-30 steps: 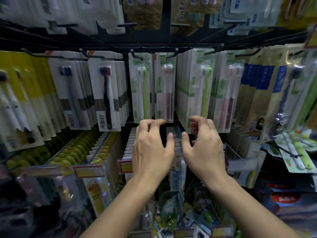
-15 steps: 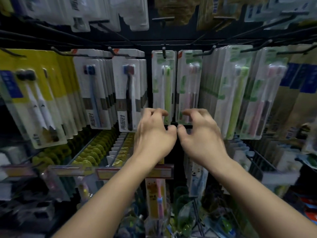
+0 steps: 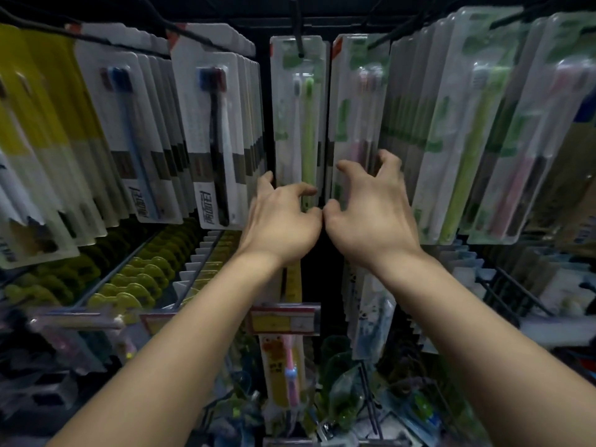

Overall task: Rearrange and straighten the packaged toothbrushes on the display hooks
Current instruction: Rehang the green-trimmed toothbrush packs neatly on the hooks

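Centre of frame: left hand point(image 3: 283, 217) and right hand point(image 3: 371, 214), fingers curled, touch the lower edges of the green-brush pack point(image 3: 298, 117) and pink-brush pack point(image 3: 356, 117); whether they grip is unclear. Both packs hang roughly straight; straightening appears under way.

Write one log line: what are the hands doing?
left hand: on green toothbrush pack | right hand: on pink toothbrush pack

Yellow-and-red price tag point(image 3: 285, 319) below.

Left hand point(image 3: 283, 217) hides bottom of green toothbrush pack point(image 3: 298, 124); right hand point(image 3: 371, 217) covers pink pack point(image 3: 358, 117) lower edge. Pack print too blurred to read; lower rows smeared
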A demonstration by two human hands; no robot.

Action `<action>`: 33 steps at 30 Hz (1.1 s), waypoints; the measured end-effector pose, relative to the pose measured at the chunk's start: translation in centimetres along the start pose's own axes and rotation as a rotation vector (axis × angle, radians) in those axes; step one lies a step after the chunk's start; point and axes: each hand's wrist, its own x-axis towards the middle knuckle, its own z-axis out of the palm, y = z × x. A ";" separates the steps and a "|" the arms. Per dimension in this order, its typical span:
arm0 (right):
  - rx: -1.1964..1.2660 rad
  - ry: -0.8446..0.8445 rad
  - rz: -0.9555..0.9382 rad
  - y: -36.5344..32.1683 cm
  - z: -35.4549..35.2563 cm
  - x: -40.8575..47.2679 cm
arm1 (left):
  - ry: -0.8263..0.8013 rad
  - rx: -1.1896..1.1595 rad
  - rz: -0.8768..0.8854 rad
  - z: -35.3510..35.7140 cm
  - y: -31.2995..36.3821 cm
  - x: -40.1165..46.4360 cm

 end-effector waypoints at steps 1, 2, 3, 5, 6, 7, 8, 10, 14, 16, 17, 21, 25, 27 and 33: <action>0.003 -0.023 0.025 0.0 0.0 0.1 | -0.006 -0.003 0.004 0.1 0.0 0.1; 0.010 -0.050 0.051 -0.1 0.1 0.2 | -0.012 -0.008 0.008 0.1 -0.1 0.3; 0.020 -0.076 0.071 -0.1 0.0 0.4 | -0.014 -0.014 0.011 0.1 -0.1 0.4; 0.049 -0.119 0.089 -0.1 -0.1 0.7 | -0.012 -0.028 0.004 -0.1 -0.1 0.5; 0.061 -0.137 0.094 -0.1 -0.1 0.8 | -0.009 -0.035 -0.002 -0.2 0.0 0.6; 0.070 -0.151 0.097 0.0 -0.2 0.9 | -0.005 -0.042 -0.007 -0.3 0.0 0.7; 0.074 -0.162 0.099 0.0 -0.2 1.0 | -0.002 -0.048 -0.012 -0.3 0.1 0.7; 0.078 -0.177 0.107 -0.1 -0.3 1.2 | 0.002 -0.059 -0.021 -0.4 0.3 0.8; 0.075 -0.197 0.132 -0.2 -0.1 1.3 | -0.006 -0.073 -0.034 -0.2 0.2 0.9; 0.072 -0.199 0.133 -0.2 0.0 1.3 | -0.008 -0.073 -0.041 -0.1 0.2 1.0; 0.069 -0.198 0.131 -0.2 0.1 1.3 | -0.008 -0.074 -0.043 -0.1 0.2 1.0; 0.049 -0.186 0.127 -0.1 0.1 1.1 | -0.001 -0.081 -0.041 0.1 0.2 0.8; 0.036 -0.203 0.120 -0.3 -0.2 0.8 | -0.002 -0.063 -0.028 0.2 0.1 0.5; 0.033 -0.206 0.118 -0.3 -0.4 0.6 | -0.002 -0.054 -0.023 0.1 0.2 0.3; 0.072 -0.181 0.121 -0.7 -0.7 -0.1 | 0.026 -0.046 0.007 -0.3 0.5 -0.3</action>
